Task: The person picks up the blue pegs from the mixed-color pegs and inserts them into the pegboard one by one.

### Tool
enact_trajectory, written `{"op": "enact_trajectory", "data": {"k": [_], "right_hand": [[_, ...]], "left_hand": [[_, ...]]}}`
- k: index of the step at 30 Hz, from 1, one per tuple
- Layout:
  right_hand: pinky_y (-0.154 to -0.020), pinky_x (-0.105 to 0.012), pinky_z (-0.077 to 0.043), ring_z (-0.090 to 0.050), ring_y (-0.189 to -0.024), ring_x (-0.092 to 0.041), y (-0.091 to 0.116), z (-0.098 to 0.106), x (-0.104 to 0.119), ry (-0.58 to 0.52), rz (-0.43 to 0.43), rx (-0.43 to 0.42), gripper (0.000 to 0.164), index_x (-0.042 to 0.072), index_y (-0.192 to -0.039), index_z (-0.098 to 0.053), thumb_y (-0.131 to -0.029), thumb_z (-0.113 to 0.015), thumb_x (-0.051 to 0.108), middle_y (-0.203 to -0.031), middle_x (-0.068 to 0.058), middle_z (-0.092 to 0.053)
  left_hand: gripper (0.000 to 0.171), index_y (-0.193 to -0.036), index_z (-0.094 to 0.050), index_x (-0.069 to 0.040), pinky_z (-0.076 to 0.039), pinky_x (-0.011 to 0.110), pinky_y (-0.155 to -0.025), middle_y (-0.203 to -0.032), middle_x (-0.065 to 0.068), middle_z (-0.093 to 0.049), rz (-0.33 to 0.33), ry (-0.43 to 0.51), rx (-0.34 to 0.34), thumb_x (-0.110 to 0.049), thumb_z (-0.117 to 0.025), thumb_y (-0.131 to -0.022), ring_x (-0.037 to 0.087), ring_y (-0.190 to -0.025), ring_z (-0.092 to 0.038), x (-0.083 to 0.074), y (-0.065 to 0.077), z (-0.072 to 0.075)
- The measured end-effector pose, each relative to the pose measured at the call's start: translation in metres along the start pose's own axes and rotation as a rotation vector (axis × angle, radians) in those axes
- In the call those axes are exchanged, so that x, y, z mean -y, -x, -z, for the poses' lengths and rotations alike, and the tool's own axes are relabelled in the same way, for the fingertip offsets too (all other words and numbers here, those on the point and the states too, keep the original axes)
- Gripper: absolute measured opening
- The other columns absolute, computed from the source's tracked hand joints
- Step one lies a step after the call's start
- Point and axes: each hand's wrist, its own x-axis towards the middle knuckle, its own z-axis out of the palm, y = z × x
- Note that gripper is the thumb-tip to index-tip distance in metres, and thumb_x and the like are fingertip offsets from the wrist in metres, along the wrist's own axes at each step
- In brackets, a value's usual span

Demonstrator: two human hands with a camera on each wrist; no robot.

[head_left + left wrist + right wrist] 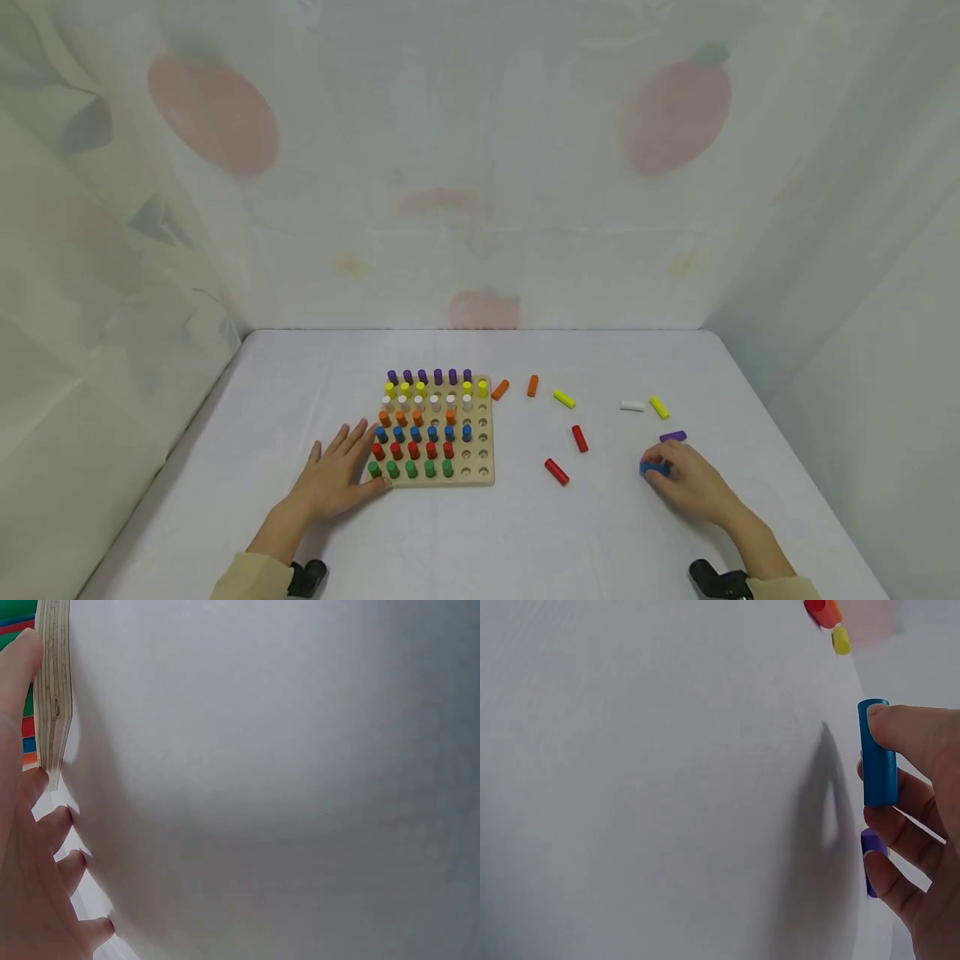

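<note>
My right hand (692, 482) pinches a blue peg (882, 769) between thumb and fingers, over the right part of the table. A purple peg (672, 436) lies just beyond that hand. To the left, a wooden pegboard (475, 446) carries rows of purple, yellow, white, orange, blue, red and green pegs. Several holes show unfilled, mostly toward its right side. My left hand (330, 482) lies at the board's left edge with fingers spread, and its thumb touches the near left corner. In the left wrist view the thumb rests against the layered edge (54, 697).
Between board and right hand lie loose pegs: two orange ones, a yellow peg (564, 399) and two red ones, the nearer red peg (557, 472) closer to me. Farther right are a white peg (632, 406) and another yellow peg (659, 407). Fabric walls enclose the white-covered table (450, 550).
</note>
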Motion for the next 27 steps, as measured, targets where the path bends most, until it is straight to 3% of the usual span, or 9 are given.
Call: {"op": "enact_trajectory", "data": {"k": [12, 27], "right_hand": [[-0.067, -0.020, -0.050, -0.050, -0.075, 0.001, -0.018, -0.003, 0.017, -0.123, 0.015, 0.020, 0.021, 0.016, -0.097, -0.062, -0.079, -0.070, 0.006, -0.089, 0.014, -0.060], [-0.071, -0.021, -0.050, -0.052, -0.080, -0.002, -0.047, -0.022, 0.044, -0.193, 0.004, 0.024, 0.022, 0.020, -0.102, -0.061, -0.083, -0.068, 0.011, -0.090, 0.016, -0.059]], "left_hand": [[0.095, -0.146, -0.028, -0.017, -0.012, 0.071, -0.101, -0.151, 0.010, -0.027, -0.003, 0.003, 0.005, -0.073, -0.053, -0.073, 0.040, -0.137, -0.021, -0.001, 0.000, 0.002], [0.095, -0.146, -0.029, -0.017, -0.012, 0.071, -0.101, -0.151, 0.010, -0.027, -0.008, 0.002, 0.006, -0.072, -0.053, -0.073, 0.040, -0.137, -0.021, -0.001, 0.000, 0.002]]}}
